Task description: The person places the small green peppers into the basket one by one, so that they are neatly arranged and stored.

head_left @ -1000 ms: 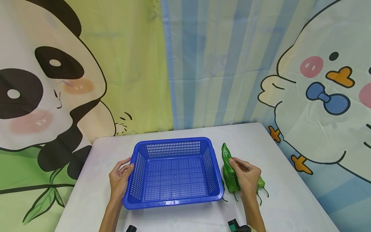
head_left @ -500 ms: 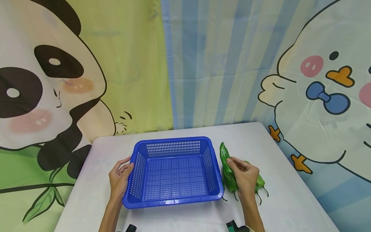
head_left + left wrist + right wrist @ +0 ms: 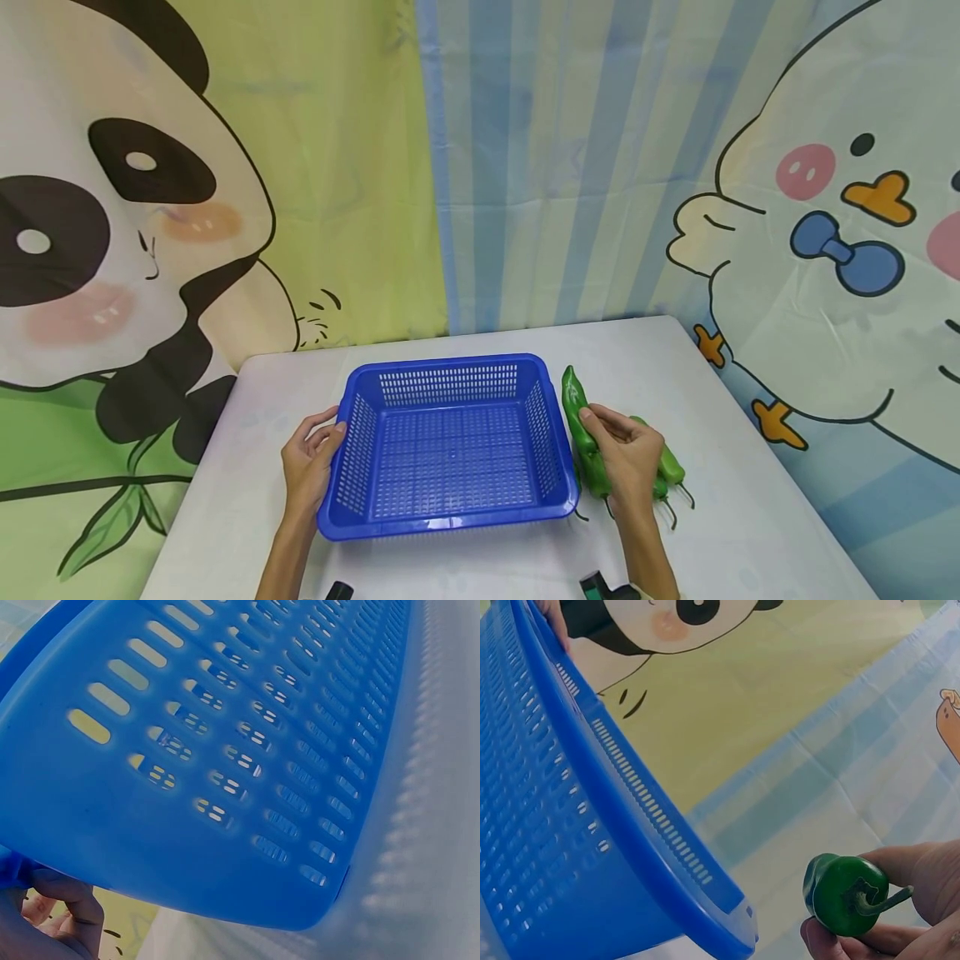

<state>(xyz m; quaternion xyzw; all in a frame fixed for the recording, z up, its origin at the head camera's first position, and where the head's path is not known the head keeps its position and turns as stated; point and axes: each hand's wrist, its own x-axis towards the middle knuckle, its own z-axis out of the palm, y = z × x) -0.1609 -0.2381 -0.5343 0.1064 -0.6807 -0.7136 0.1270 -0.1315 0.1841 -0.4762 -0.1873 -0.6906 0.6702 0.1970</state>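
Note:
In the head view, a blue plastic basket (image 3: 450, 462) with slotted sides is in the middle, nothing inside it. My left hand (image 3: 309, 462) grips its left rim; in the left wrist view its curled fingers (image 3: 71, 904) show at the rim. A long green pepper (image 3: 574, 404) is pinched between thumb and fingers of my right hand (image 3: 630, 454), just right of the basket, tip pointing away. Its stem end (image 3: 847, 896) faces the right wrist camera. Around and under that hand lie several more green peppers (image 3: 671, 467), partly hidden by hand and basket.
Everything stands on a white table (image 3: 750, 500). Behind it hangs a printed curtain (image 3: 540, 183) with a panda on the left and a white bird on the right. A black device (image 3: 603, 587) is at the right wrist.
My right hand has moved a little left with the pepper, closer to the basket's right rim, uncovering more of the peppers on the right. Left hand and basket have stayed put.

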